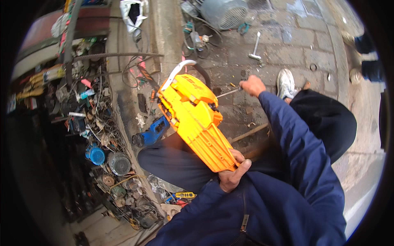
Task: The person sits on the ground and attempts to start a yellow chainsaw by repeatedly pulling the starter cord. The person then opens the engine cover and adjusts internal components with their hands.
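An orange chainsaw body (pixel 197 110) lies tilted across my lap, its white front handle (pixel 176 74) at the far end. No guide bar or chain shows on it. My left hand (pixel 233 174) is closed around its near, ribbed end, the thumb on top. Off to the chainsaw's right, my right hand (pixel 253 86) is closed on a hand tool with a thin metal shaft (pixel 230 93). The shaft points left at the chainsaw's side; I cannot tell whether its tip touches. My fingers hide most of the tool's handle.
A blue power tool (pixel 154 131) lies left of the chainsaw. On the brick paving are a T-handle wrench (pixel 255 47) and a large grey motor (pixel 223 12). Piled parts, with a blue round motor (pixel 95 154), fill the left side. Another person's legs (pixel 371 70) stand at far right.
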A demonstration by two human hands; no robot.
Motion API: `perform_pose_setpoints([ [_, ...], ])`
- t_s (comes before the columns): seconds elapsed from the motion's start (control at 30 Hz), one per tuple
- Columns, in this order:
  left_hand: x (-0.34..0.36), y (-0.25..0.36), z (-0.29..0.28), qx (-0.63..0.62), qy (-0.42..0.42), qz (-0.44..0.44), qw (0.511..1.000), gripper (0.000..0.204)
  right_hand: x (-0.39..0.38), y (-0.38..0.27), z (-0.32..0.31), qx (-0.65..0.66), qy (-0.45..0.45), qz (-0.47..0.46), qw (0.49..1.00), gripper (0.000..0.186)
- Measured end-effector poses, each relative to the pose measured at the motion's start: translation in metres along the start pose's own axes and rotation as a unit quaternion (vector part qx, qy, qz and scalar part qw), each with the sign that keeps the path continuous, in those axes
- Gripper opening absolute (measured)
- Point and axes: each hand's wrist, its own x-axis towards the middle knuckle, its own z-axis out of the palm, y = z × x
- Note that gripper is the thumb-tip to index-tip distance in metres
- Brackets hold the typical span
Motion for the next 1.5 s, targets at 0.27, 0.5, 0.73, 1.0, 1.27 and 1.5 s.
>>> perform_pose_setpoints([
  [0.27, 0.001, 0.002, -0.006, -0.061, -0.021, -0.079, 0.995, 0.017, -0.123, -0.045, 0.058, 0.291, -0.07, 0.01, 0.954, 0.05],
  [0.5, -0.003, -0.013, -0.01, -0.076, -0.058, -0.06, 0.994, 0.015, -0.118, -0.021, 0.115, 0.265, 0.017, 0.068, 0.962, 0.082],
  [0.73, -0.015, 0.009, -0.009, -0.178, 0.054, -0.221, 0.957, 0.024, -0.103, -0.022, 0.133, 0.197, 0.047, 0.101, 0.974, 0.08],
  [1.0, -0.003, 0.013, -0.034, -0.509, 0.049, -0.417, 0.751, 0.045, -0.094, -0.019, 0.126, 0.213, 0.081, 0.036, 0.973, 0.064],
  [1.27, 0.004, -0.022, -0.024, -0.568, 0.05, -0.363, 0.737, 0.045, -0.095, -0.028, 0.1, 0.191, 0.132, -0.041, 0.972, 0.052],
  [1.5, 0.01, -0.028, -0.028, -0.548, -0.016, -0.28, 0.788, 0.03, -0.125, -0.067, 0.084, 0.19, 0.184, -0.064, 0.962, 0.04],
])
